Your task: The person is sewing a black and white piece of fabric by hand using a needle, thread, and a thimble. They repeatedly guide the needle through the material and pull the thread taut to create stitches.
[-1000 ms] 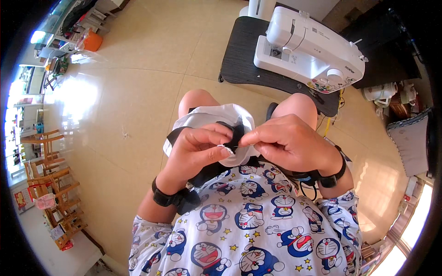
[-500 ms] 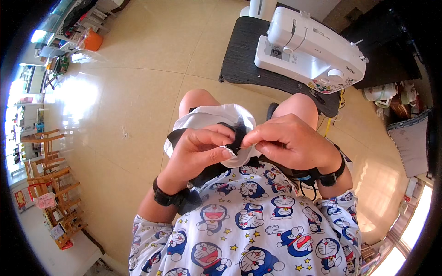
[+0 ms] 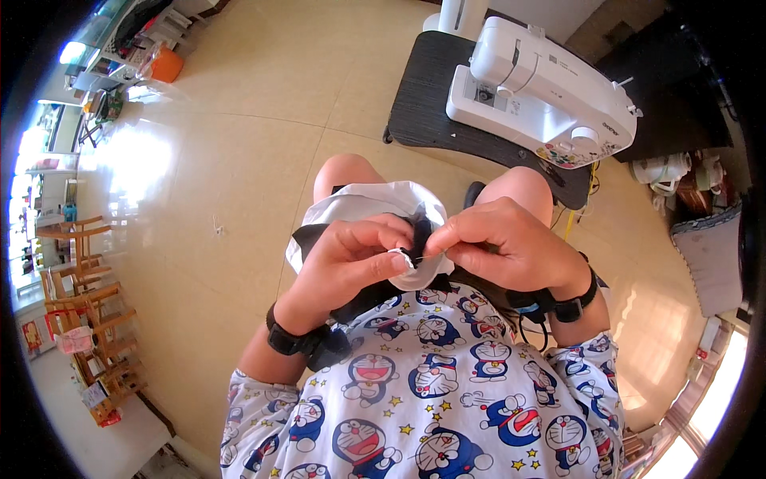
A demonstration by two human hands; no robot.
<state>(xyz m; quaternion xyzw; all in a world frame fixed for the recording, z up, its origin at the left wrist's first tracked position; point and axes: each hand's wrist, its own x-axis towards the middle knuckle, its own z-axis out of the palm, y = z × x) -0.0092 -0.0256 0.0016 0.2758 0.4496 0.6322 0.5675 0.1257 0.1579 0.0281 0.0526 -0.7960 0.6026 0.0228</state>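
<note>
I have my left hand (image 3: pixel 351 263) closed on the black fabric (image 3: pixel 421 227) and its small crumpled white edge, thumb pressed on the near side. Beneath it, white fabric (image 3: pixel 329 209) lies over my lap between my bare knees. My right hand (image 3: pixel 507 247) is pinched on a thin needle (image 3: pixel 431 256) beside the left thumb, its tip at the fabric; any thread is too fine to make out surely. Both wrists carry black strapped devices.
A white sewing machine (image 3: pixel 542 92) stands on a dark small table (image 3: pixel 411 68) ahead right, with scissors near its edge. Wooden racks (image 3: pixel 84 303) and an orange container (image 3: pixel 166 66) are at left. A grey cushioned item (image 3: pixel 706 263) is at far right.
Both hands keep their hold and have shifted slightly rightward in the picture, along with the fabric. The surroundings have moved a little too, as if the camera turned slightly.
</note>
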